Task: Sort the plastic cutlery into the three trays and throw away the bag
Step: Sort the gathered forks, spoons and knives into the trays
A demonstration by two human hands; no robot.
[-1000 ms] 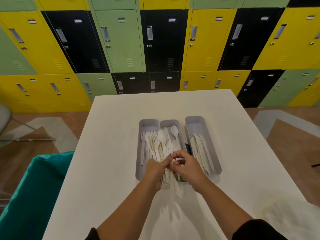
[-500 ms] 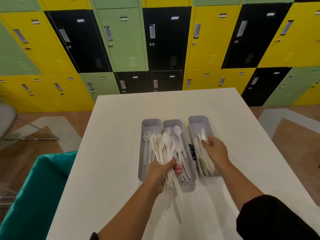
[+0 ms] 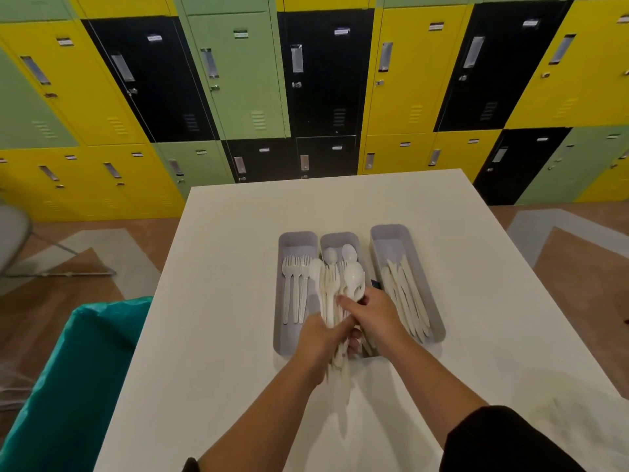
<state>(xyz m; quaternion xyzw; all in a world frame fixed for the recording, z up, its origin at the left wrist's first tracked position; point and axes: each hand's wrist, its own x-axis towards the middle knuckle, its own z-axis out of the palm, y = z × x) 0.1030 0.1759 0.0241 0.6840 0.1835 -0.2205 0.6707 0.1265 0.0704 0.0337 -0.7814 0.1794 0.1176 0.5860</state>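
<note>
The left hand is closed round a mixed bundle of forks and spoons held over the middle tray, while the right hand pinches at the bundle's top. The likely slip is the loose fan spilling onto the counter, or a fork landing among the spoons, as one piece is tugged free. The bag lies unbinned at the right edge and could be forgotten.

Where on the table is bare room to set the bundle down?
Bare table left of the fork tray, behind the trays, and right of the knife tray. Crowded around both hands; the bag fills the near-right corner.
</note>
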